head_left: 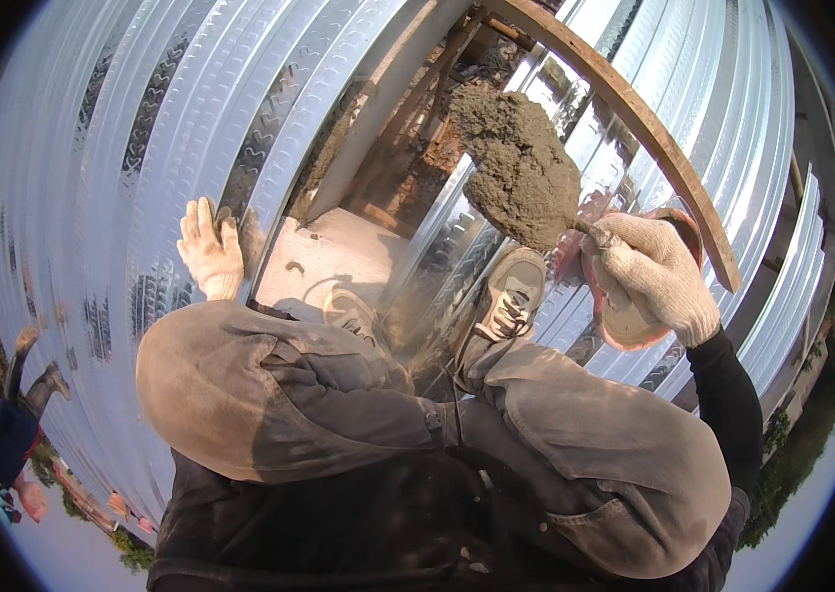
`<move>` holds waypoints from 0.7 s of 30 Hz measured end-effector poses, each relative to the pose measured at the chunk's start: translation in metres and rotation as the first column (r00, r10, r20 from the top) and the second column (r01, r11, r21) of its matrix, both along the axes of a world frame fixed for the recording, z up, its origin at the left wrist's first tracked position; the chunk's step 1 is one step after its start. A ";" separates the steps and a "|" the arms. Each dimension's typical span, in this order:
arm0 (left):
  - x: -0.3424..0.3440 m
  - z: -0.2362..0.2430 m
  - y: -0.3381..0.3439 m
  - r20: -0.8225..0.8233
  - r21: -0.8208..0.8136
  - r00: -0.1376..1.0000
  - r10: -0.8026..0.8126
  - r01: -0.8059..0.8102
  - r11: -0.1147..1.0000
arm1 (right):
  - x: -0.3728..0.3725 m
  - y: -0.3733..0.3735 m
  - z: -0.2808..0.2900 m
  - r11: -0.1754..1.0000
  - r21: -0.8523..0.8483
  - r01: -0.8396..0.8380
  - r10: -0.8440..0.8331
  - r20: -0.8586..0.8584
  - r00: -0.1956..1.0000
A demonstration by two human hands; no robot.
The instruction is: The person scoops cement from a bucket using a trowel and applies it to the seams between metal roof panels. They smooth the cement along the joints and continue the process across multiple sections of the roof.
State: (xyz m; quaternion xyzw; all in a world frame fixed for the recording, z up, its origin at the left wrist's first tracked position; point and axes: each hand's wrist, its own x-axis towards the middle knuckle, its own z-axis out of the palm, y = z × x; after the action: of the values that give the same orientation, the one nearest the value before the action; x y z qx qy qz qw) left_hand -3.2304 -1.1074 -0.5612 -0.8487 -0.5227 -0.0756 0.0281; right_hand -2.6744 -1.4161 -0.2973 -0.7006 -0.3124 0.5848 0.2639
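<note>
My left hand (212,255), in a pale work glove, lies flat with its fingers stretched out on the ribbed shiny metal sheet (166,109). Gloved alike, my right hand (656,271) is closed round the handle of a trowel (592,234). A thick lump of wet grey mortar (521,168) covers the trowel's blade, which points up and to the left, over the gap between the sheets. Partly hidden beneath my right hand is a reddish round container (632,328) with a pale inside.
A long opening with a concrete side wall (368,113) runs between the sheets. My shoes (514,291) are at its near end, beside a pale ledge (329,259). A wooden strip (649,123) crosses the right sheets. Another person (13,429) is at the far left.
</note>
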 end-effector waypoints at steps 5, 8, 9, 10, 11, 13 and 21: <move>-0.030 0.003 0.019 -0.064 0.019 0.996 0.067 -0.066 0.998 | -0.002 0.062 0.008 0.988 -0.044 -0.145 0.140 -0.099 0.985; -0.017 0.006 0.039 -0.096 0.015 0.995 -0.023 0.024 1.000 | -0.003 0.076 0.008 0.994 -0.056 -0.099 0.094 -0.094 0.991; -0.018 0.002 0.040 -0.157 0.042 0.988 -0.003 0.010 0.999 | -0.007 0.077 0.002 0.996 -0.055 -0.069 0.063 -0.097 0.993; -0.018 -0.001 0.041 -0.151 0.032 0.989 -0.001 0.006 0.999 | -0.010 0.079 -0.004 0.998 -0.053 -0.038 0.032 -0.102 0.994; -0.019 -0.005 0.041 -0.144 0.023 0.990 0.001 0.003 1.000 | -0.012 0.083 -0.010 0.997 -0.081 -0.003 -0.007 -0.131 0.991; -0.033 -0.008 0.046 -0.166 0.017 0.986 0.008 -0.005 1.000 | -0.022 0.088 -0.060 0.997 -0.046 0.066 -0.071 -0.141 0.987; -0.030 -0.008 0.042 -0.174 -0.009 0.985 -0.019 0.018 1.000 | -0.101 0.156 -0.180 0.929 -0.013 0.369 -0.369 -0.054 0.928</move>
State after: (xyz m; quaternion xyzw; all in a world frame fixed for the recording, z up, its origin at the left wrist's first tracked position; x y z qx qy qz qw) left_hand -3.2600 -1.0650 -0.5696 -0.8570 -0.5106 0.0004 0.0696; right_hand -2.7753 -1.2604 -0.4774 -0.7306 -0.1670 0.5443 0.3770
